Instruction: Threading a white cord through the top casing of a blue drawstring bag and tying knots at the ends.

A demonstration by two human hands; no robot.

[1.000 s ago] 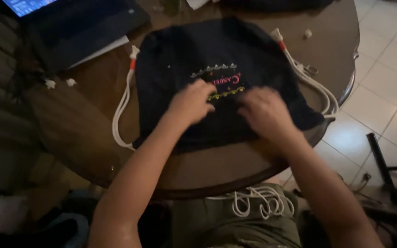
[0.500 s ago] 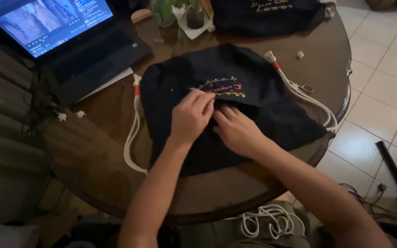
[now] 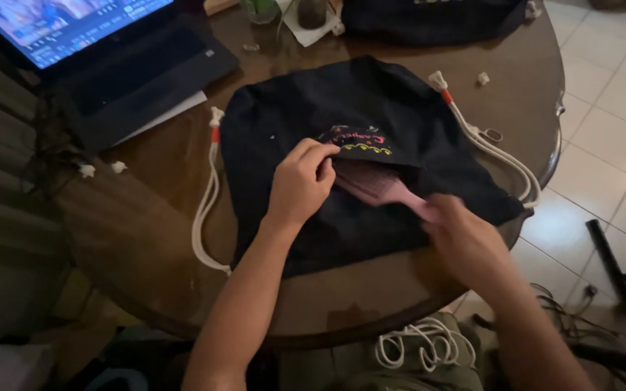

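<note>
Head view, pink brush (image 3: 378, 185) in right hand (image 3: 465, 239), entering black bag (image 3: 342, 101)

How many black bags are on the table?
2. One black bag lies in the middle under both hands; a second black bag sits at the far edge, partly cut off. More may be hidden.

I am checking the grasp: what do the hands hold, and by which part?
Left hand pinches the black bag by its opening edge; right hand holds a pink brush by its handle.

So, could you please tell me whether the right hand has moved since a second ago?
Yes. The right hand has moved off the stitched design toward the bag's near edge, now holding a pink piece.
</note>
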